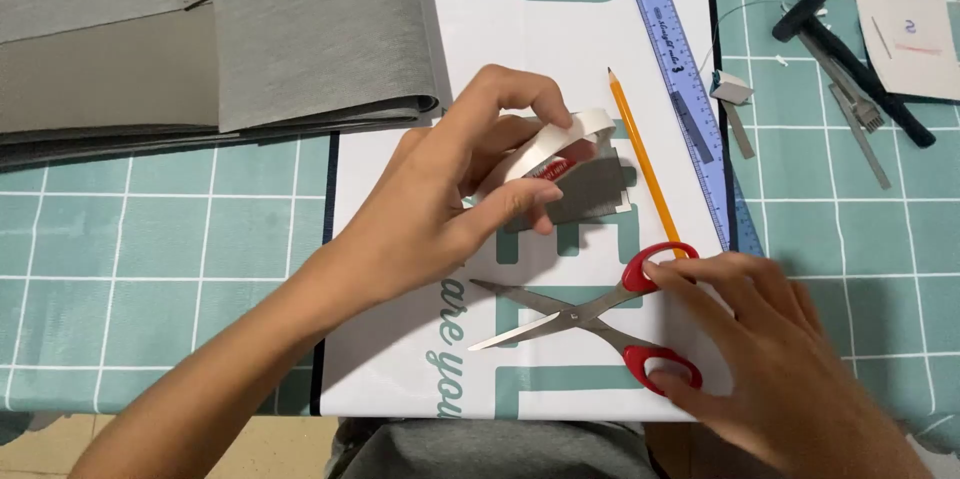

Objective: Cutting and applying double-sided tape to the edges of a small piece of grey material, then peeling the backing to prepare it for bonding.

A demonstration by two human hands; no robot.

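The left hand (455,194) reaches in from the lower left with its wrist raised and fingers curled, pinching a roll of white tape (545,151) between thumb and fingertips above a small grey piece of material (590,189) on the white printed sheet (400,339). The right hand (770,339) lies flat, palm down, its fingertips resting on the red handles of the open scissors (585,317), not closed around them. A yellow pencil (645,164) and blue ruler (680,69) lie just beyond.
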